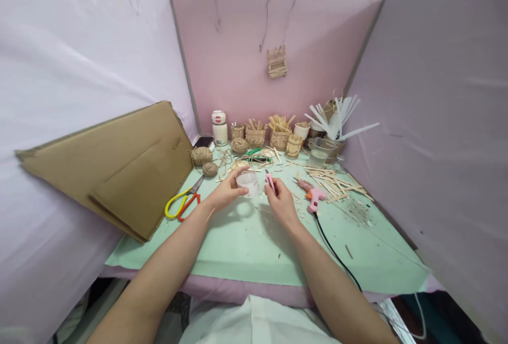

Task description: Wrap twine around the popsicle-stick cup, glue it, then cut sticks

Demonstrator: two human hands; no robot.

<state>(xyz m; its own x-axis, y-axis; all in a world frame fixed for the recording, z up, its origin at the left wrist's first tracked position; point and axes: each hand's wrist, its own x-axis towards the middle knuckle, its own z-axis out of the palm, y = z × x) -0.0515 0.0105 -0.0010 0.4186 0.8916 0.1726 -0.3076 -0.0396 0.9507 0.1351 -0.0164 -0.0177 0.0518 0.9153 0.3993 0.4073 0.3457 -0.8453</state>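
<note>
My left hand (pixel 227 191) grips a small clear plastic cup (pixel 249 184) from its left side, holding it above the green tabletop. In my right hand (pixel 282 201) is a pink craft knife (pixel 270 181), its blade end pointing up and away from me. A narrow gap separates the knife from the cup. To the right of my right hand lies a pink hot glue gun (pixel 316 199) with a black cord. Scissors (pixel 183 201) with yellow and red handles rest left of my left hand.
Twine balls (pixel 202 155), woven pots of sticks (pixel 280 138) and a white-capped bottle (pixel 219 128) line the back. Loose wooden sticks (pixel 337 182) lie at right, below a container of white glue sticks (pixel 337 121). Cardboard (pixel 135 180) leans at left.
</note>
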